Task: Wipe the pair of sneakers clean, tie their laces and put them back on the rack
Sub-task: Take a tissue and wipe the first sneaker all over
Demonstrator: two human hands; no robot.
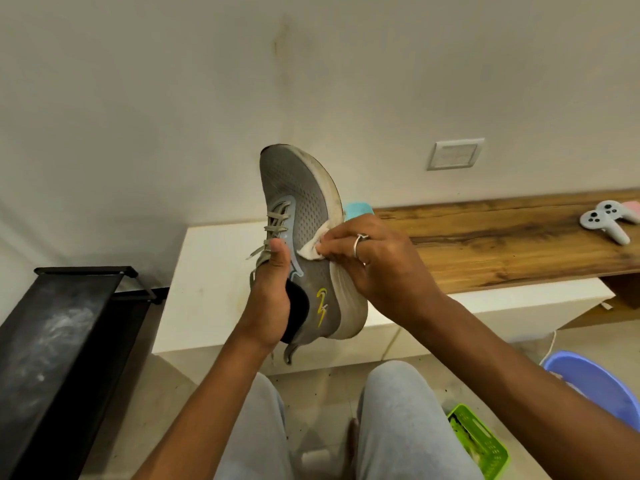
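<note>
**While wiping: one sneaker up, laces loose**

Held in mid-air above the knees, toe pointing up and away, in front of the bench (pixel 485 244): a grey sneaker (pixel 298 188), side wall turned toward the camera. Gripped by the left hand (pixel 270 299), fingers tucked into the collar, thumb pressed on the tongue beside the laces (pixel 275 223). Pressed against the side wall, right at the edge of the pale sole: a small white cloth (pixel 311 249), pinched in the curled fingertips of the right hand (pixel 374 258), with a ring (pixel 360 242) on one finger. Grey grime along the sole rim toward the toe. Laces threaded but loose at the ends, no bow to be seen.

Judged as the first step, then: wiping, with tying and racking not yet begun. No sign of the second sneaker anywhere in view.

Next, most likely: draw the cloth forward along the sole rim toward the toe, keeping the left grip firm against any twist. Then turn the sneaker over to reach the far side and the heel.

Further out: black rack (pixel 69 323) low on the left, well apart from the sneaker. Blue basin (pixel 595 386) and green basket (pixel 481 445) on the floor at right. Two game controllers (pixel 604 220) on the wooden bench top, far right.
</note>
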